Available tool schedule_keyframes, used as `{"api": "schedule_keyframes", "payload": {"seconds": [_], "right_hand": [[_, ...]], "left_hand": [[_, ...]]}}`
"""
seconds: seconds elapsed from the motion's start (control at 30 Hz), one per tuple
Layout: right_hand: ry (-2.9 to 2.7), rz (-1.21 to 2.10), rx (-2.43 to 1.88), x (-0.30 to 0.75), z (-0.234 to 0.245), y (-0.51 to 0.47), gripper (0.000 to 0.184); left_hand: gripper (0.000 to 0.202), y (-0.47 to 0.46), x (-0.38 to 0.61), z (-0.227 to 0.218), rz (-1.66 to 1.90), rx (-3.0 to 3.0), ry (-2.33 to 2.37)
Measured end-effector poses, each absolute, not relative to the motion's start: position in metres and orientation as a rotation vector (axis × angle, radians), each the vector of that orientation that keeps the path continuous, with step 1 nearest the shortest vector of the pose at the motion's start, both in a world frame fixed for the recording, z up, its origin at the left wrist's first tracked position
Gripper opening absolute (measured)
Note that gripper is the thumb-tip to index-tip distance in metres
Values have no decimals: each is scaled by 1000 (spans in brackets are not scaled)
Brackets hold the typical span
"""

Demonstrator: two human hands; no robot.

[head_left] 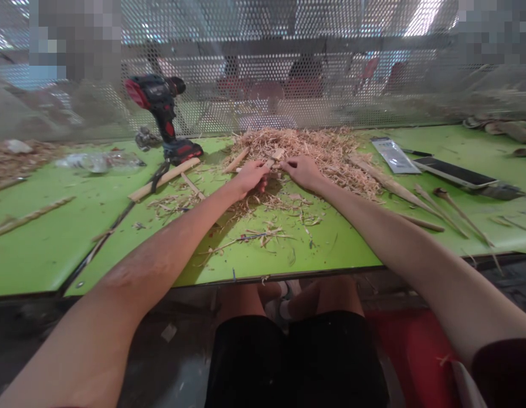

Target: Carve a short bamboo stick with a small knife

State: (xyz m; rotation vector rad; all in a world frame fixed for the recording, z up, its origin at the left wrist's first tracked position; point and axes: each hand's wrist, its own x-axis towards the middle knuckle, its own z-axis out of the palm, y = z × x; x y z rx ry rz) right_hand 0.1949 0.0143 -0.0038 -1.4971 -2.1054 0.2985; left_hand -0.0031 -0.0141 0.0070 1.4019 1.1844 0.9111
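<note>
My left hand [251, 178] is closed, with its fingertips around a small pale piece of wood [279, 153] in front of the heap of shavings. Just to the right, my right hand [304, 172] has its fingers bent and pressed together close to the same piece. What lies between the right fingertips is too small to make out. Thin curled wood shavings [267, 138] are piled behind both hands, and more are scattered on the green tabletop [331, 245] below them. A short wooden stick [236, 160] rests against the heap, left of the piece.
A cordless drill [164, 113] stands upright at the left, near a wooden strip [165, 179] and a crumpled plastic bag [99, 162]. On the right lie a phone [456, 172], a flat packet [394, 155] and several long sticks [399, 187]. A perforated metal screen [263, 73] borders the back.
</note>
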Motion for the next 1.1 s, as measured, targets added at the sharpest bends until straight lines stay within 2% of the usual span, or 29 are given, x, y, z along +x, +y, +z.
{"api": "schedule_keyframes", "payload": {"seconds": [0.27,0.7,1.1], "right_hand": [[-2129,369,-1368,197,-8,19,40],[-2123,311,-1471,195,-6,18,42],[-2151,327,-1479,195,-3,16,40]], "left_hand": [[18,-14,-4,6,909,1408,1190],[22,-12,-3,5,915,1414,1179],[14,-7,-5,0,899,1450,1180]]}}
